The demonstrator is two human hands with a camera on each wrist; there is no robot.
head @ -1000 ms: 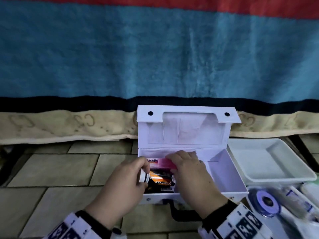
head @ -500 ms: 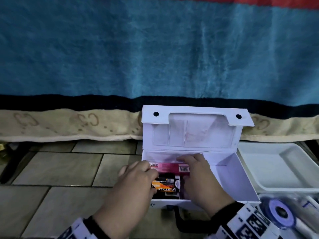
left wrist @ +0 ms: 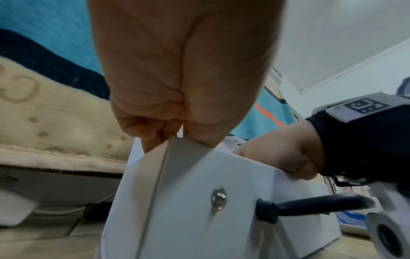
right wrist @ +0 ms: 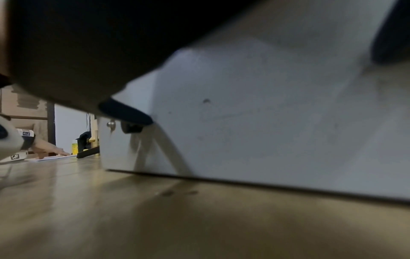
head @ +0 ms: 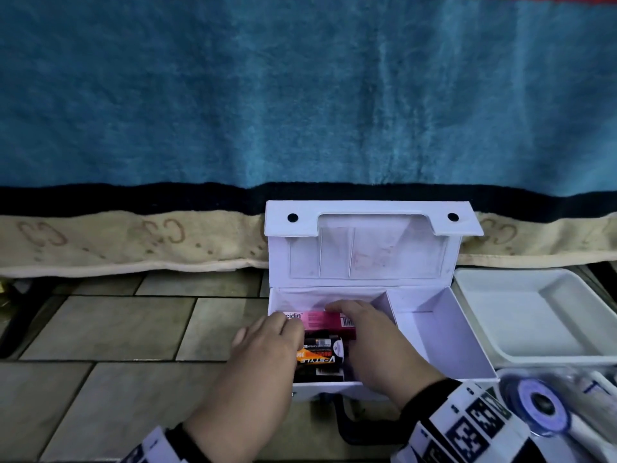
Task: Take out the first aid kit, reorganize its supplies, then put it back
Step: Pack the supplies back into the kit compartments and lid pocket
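Note:
The white first aid kit [head: 434,332] stands open on the tiled floor, its lid [head: 367,255] upright at the back. In its left compartment lie a pink box [head: 322,320] and, in front of it, a black and orange can [head: 320,354]. My left hand [head: 283,325] curls over the can's left end at the kit's left wall. My right hand [head: 354,315] curls over the pink box's right end. The left wrist view shows my left hand [left wrist: 168,135] dipping over the kit's corner [left wrist: 199,201] and my right hand [left wrist: 277,157] reaching inside. The right compartment is bare.
A white foam tray [head: 534,315] lies right of the kit. A blue tape roll [head: 537,406] and wrapped supplies [head: 594,385] sit at the bottom right. A blue blanket [head: 300,95] hangs behind. The kit's black handle [head: 354,422] lies in front. Bare tiles [head: 100,329] stretch left.
My left hand has pushed the can lower into the left compartment, and its white cap no longer shows. My right hand stays on the pink box.

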